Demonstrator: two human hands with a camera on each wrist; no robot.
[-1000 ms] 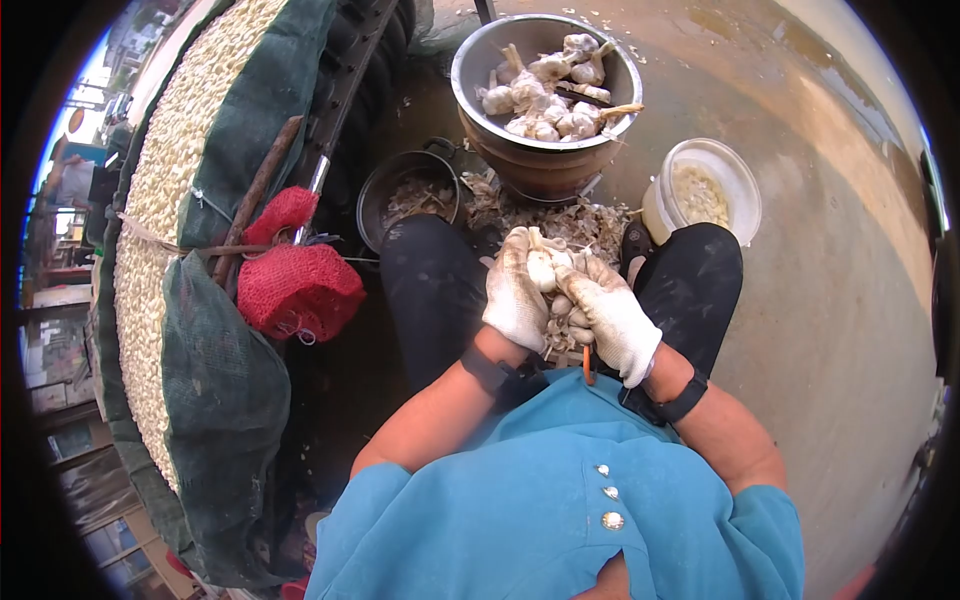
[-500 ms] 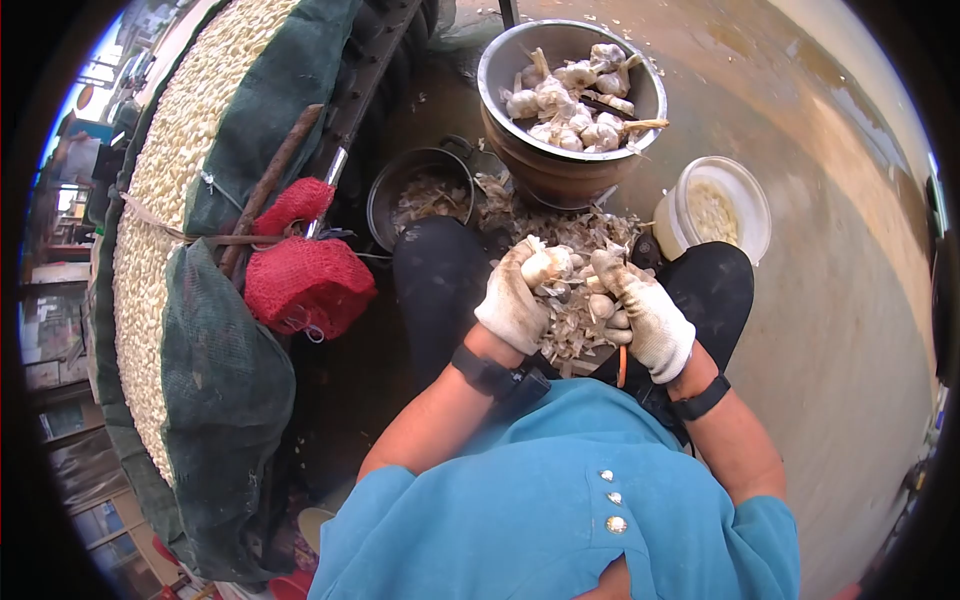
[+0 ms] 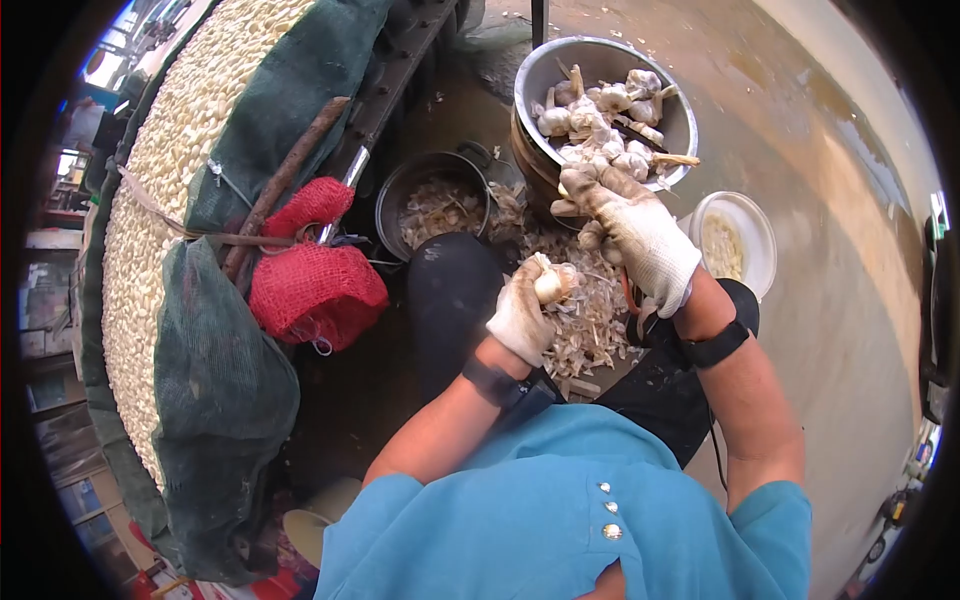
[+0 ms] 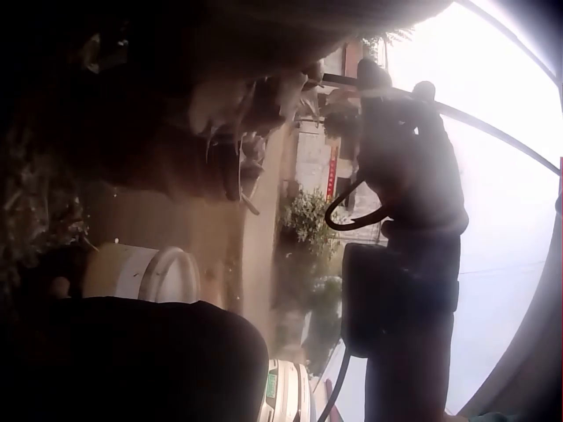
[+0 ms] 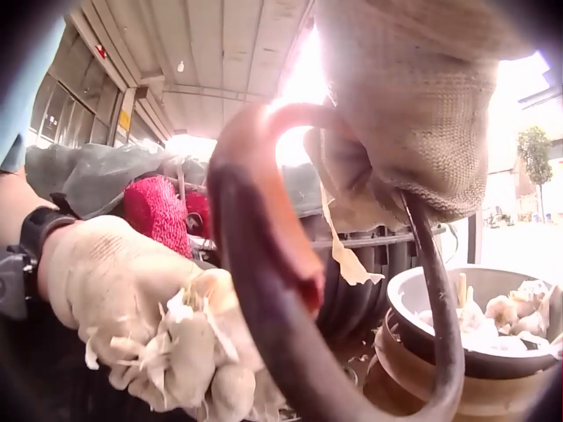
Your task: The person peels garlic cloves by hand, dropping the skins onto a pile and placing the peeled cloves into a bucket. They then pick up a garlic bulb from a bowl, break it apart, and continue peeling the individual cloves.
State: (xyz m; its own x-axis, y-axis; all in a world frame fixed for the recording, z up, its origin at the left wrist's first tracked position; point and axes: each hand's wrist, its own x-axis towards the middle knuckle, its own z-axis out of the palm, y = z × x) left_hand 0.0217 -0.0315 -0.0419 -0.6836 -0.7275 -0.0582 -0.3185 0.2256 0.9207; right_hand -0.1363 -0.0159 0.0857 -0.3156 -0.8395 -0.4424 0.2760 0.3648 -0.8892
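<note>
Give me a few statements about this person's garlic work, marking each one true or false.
1. The left hand holds a garlic bulb. True.
2. The right hand is bare. False: the right hand wears a glove.
3. Several bulbs sit in the metal bowl. True.
4. The red mesh bag is inside the bowl. False: the red mesh bag is beside the green netting.
5. Papery scraps lie between the legs. True.

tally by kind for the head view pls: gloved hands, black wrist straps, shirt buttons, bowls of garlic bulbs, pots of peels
Gloved hands: 2
Black wrist straps: 2
Shirt buttons: 3
Bowl of garlic bulbs: 1
Pot of peels: 1
Total: 9
</note>
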